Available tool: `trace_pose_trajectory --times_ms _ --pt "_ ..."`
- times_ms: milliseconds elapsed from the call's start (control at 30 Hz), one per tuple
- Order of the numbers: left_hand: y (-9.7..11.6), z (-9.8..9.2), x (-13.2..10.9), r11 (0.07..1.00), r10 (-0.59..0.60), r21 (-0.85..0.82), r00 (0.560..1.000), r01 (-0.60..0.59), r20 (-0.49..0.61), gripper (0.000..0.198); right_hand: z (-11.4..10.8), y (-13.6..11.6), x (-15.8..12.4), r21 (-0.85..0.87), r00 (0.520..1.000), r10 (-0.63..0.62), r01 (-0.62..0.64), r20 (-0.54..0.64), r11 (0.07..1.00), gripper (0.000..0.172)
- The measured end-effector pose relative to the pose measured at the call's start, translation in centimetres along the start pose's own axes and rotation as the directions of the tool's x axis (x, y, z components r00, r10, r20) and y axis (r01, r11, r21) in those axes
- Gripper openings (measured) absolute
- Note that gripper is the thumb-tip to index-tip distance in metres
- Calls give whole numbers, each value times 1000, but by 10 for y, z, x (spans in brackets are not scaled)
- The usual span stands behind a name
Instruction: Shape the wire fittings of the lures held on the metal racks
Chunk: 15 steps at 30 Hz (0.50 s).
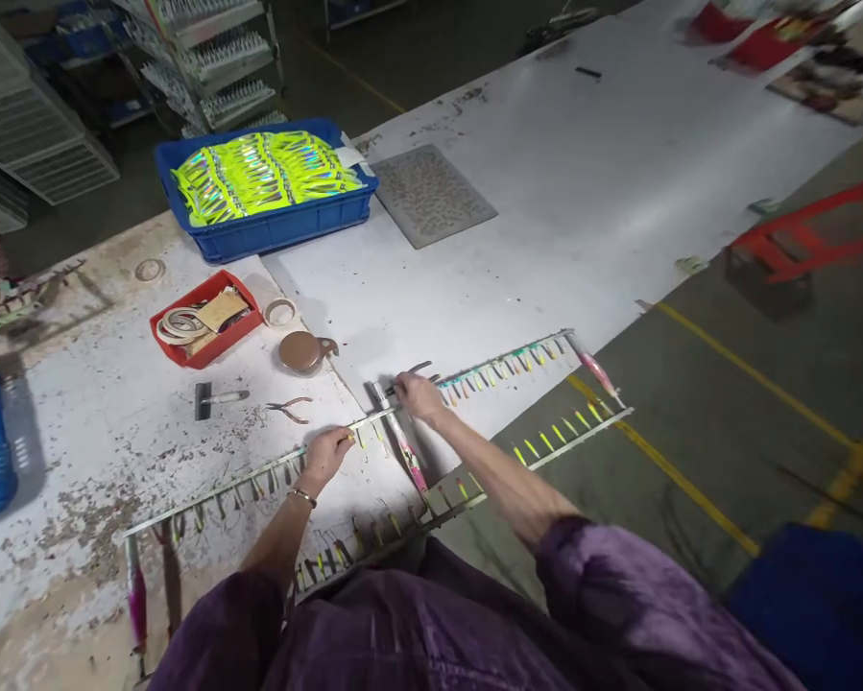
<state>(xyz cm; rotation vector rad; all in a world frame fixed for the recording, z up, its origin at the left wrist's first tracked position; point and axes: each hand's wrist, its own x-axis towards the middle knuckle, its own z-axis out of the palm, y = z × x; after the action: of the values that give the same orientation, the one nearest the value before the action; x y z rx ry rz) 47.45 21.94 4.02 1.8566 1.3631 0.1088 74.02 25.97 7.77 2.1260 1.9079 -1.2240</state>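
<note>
The left hand (324,459) pinches a small yellow piece (350,438) against the thin bar of a metal frame (215,490), likely to keep it steady. Beside it, the right hand (418,398) is at a dark tool (392,391) – too small to tell how it grips. Slim yellow-tipped pegs (547,441) line the frame's near bar; steel pliers (285,408) lie beyond the left hand – presumably for easy reach.

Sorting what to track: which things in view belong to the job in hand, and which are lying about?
Apparently in the job:
racks with yellow-tipped pieces
left hand, at one bar
right hand, close by

Apparently lying about, untouched:
pliers
black-headed tool
red tray
brown round object
</note>
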Motion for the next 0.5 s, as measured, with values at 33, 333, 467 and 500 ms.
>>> trace_pose_trajectory --times_ms 33,333,467,500 --pt "0 2 0 999 -39 -12 999 39 -17 20 -10 10 12 -85 1000 10 -11 -5 996 32" --pt "4 1 4 962 -215 -180 976 208 -22 16 -14 26 80 -426 975 -150 207 165 881 38" --pt "3 -1 4 958 -213 -197 977 208 -4 18 -26 30 88 -358 983 -156 180 95 916 33" --pt "2 -2 4 956 -209 -212 978 204 1 20 -33 32 89 -326 989 -142 151 51 933 32"
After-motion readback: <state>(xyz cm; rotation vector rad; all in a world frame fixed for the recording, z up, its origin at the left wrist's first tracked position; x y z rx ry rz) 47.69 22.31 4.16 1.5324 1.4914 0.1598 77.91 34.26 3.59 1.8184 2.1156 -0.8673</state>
